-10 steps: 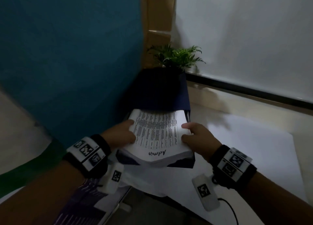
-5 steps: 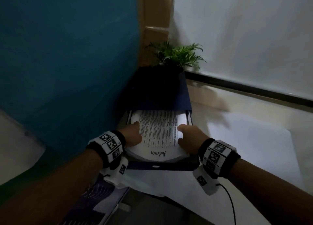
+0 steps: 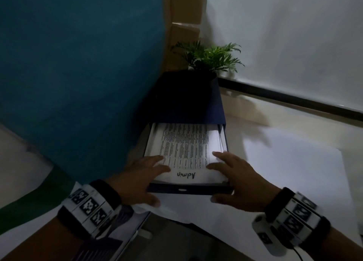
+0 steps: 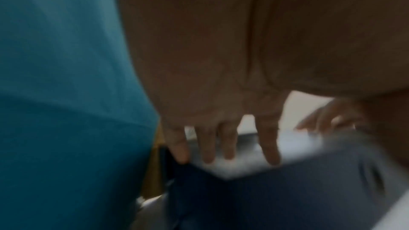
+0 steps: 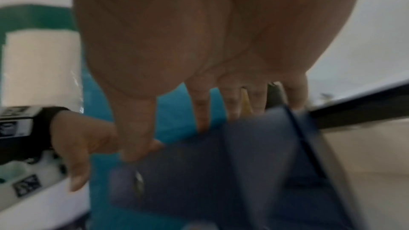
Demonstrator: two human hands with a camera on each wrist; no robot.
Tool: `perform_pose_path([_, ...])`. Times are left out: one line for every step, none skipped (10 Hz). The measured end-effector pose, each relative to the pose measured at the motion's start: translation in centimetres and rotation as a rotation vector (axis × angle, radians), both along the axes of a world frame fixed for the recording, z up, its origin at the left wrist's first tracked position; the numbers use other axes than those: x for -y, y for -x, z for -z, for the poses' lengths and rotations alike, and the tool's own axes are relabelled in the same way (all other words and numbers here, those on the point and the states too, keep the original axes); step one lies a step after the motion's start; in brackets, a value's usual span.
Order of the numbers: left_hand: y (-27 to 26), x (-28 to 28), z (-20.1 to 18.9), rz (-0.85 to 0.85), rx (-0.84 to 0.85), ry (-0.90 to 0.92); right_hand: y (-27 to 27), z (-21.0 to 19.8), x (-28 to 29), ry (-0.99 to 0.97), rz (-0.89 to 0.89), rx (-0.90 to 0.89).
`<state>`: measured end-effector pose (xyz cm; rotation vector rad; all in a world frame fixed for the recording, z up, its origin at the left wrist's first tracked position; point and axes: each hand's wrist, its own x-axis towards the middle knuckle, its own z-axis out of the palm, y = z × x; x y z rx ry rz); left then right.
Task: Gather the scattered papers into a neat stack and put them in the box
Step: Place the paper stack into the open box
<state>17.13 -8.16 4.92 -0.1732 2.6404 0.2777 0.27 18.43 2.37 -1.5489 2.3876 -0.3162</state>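
Note:
A stack of printed papers [image 3: 184, 148] with "Admin" handwritten on the top sheet lies flat inside the pulled-out drawer of a dark blue box [image 3: 188, 190]. My left hand [image 3: 145, 174] rests at the drawer's near left corner, straight fingers touching the paper's left edge. My right hand [image 3: 233, 174] is at the near right corner, fingers spread over the paper's right edge and thumb by the drawer front. In the left wrist view, blurred fingertips [image 4: 272, 153] touch the white paper [image 4: 294, 142]. The right wrist view shows fingers [image 5: 203, 111] over the blue box [image 5: 243, 172].
A teal partition [image 3: 78, 74] stands close on the left of the box. A small green plant [image 3: 210, 58] sits behind it. A large white sheet [image 3: 294, 172] covers the desk to the right, and a printed booklet [image 3: 117, 239] lies near the front edge.
The bowed stack, gripped by both hands above the drawer, went down into it and now lies flat. Both hands have released it and opened, sliding back to the drawer's near corners.

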Motion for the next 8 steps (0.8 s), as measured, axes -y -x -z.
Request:
perform_pose_path([-0.1,2.0,2.8,-0.042,-0.179,0.049,1.5,1.2,-0.1,0.070,0.031,-0.024])
perform_pose_path([1.9,4.1,3.8,-0.092,-0.388,-0.008,3.5,0.7,1.5,0.142,0.091,-0.062])
perform_pose_path([5.6,6.2,4.6,-0.186,-0.464,0.052,6.4,0.3,4.4,0.137,0.204,-0.167])
perform_pose_path([10.2,7.9,4.7,-0.277,-0.445,0.075,10.0,0.2,7.8,0.070,0.294,-0.172])
perform_pose_path([13.8,8.7,4.3,-0.299,-0.439,0.140,12.7,0.1,10.2,0.067,0.312,-0.187])
perform_pose_path([15.0,8.7,4.5,-0.334,-0.544,0.166,13.5,0.6,11.0,0.140,0.353,-0.240])
perform_pose_path([15.8,8.6,4.7,-0.372,-0.624,0.200,12.8,1.3,11.1,0.233,0.404,-0.246])
perform_pose_path([13.5,6.2,7.4,-0.335,-0.837,0.096,11.8,3.6,8.8,0.438,0.400,-0.185])
